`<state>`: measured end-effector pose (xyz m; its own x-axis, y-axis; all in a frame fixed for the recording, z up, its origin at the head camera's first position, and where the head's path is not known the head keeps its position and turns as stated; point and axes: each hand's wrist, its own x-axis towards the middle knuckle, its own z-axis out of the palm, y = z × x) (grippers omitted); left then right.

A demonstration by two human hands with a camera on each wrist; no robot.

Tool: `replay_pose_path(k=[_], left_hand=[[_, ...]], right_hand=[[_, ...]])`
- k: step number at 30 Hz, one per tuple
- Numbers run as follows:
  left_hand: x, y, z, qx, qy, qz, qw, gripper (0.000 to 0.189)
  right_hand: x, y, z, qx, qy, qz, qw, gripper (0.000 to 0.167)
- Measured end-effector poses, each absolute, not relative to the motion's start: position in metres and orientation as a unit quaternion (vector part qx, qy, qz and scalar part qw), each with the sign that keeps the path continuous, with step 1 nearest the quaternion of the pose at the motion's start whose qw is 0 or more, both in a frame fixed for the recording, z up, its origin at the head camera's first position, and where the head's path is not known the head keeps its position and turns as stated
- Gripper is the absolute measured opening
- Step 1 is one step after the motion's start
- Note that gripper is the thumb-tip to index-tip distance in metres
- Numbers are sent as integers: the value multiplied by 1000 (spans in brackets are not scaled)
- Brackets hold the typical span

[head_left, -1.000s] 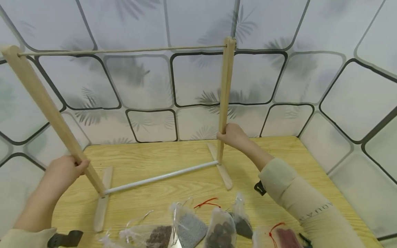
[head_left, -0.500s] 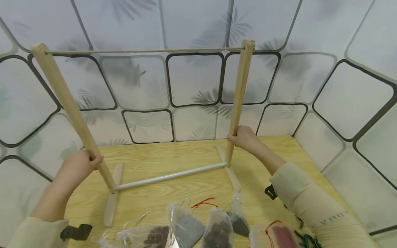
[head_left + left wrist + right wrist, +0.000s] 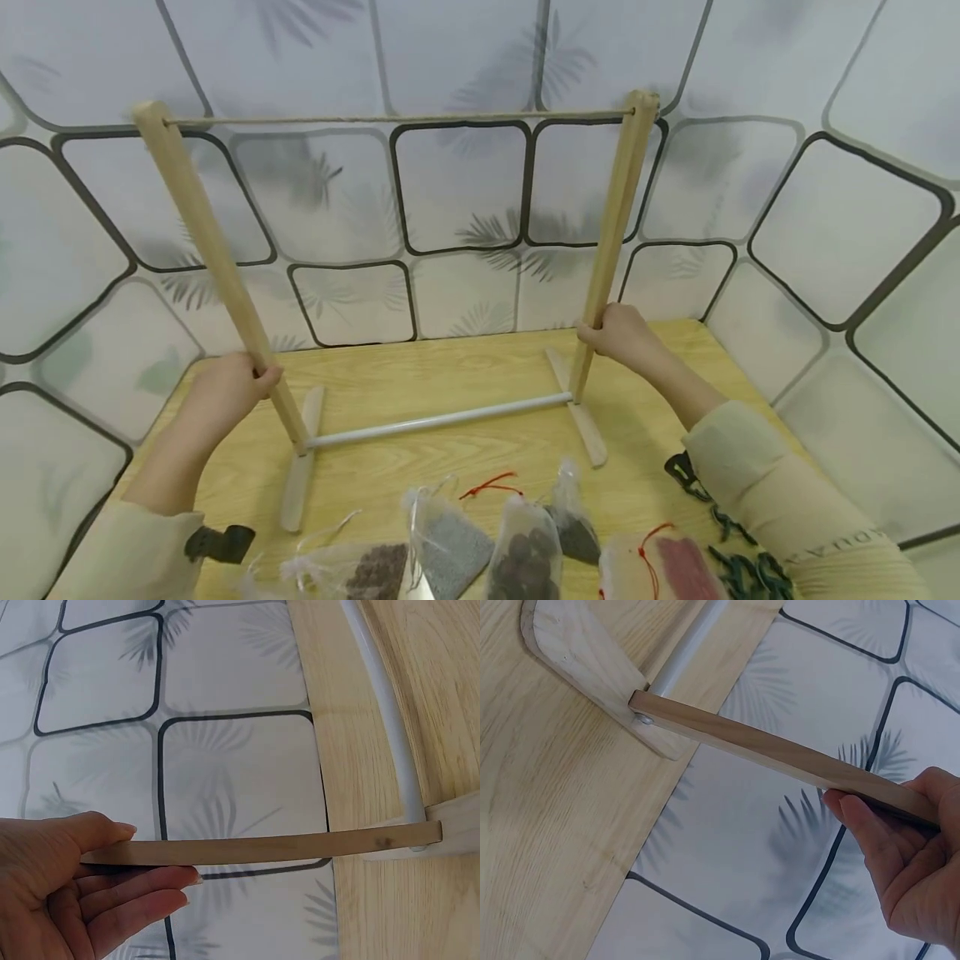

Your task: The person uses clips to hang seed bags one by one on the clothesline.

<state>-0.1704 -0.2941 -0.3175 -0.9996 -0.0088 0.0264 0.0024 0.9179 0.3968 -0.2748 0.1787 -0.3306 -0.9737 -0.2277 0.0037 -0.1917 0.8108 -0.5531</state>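
Right sleeve lettering [image 3: 840,546] unclear, green tangle [image 3: 753,577] cropped below, left hand [image 3: 56,889] cropped sideways

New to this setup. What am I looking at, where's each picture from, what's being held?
There's no machine: a person works with two bare hands. The wide view comes from a head-worn camera; the other two come from wrist-worn cameras, each watching its own hand.

The left hand has a grip on a frame's left wooden post, the right hand on its right wooden post. A thin cord joins their tops, a white rod their lower ends.

On the wood-grain table, nearer the head camera, lie translucent bags, including a bag of grey granules.
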Motion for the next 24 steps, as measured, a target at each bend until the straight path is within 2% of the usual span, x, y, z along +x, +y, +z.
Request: replay_pose_path(k=[3,15,24], left_hand=[[-173,-290,-316,-3,-977,-214,8,32],[-183,-268,-317,-38,-980,-189,51,37],[-187,-264,-318,-25,-978,-205,28,33]], right_hand=[[-273,184,-329,-109,952,-283,32,31],[-266,208,-329,-99,954,-283,28,33],[-263,211,-328,-84,953,-289,36,33]])
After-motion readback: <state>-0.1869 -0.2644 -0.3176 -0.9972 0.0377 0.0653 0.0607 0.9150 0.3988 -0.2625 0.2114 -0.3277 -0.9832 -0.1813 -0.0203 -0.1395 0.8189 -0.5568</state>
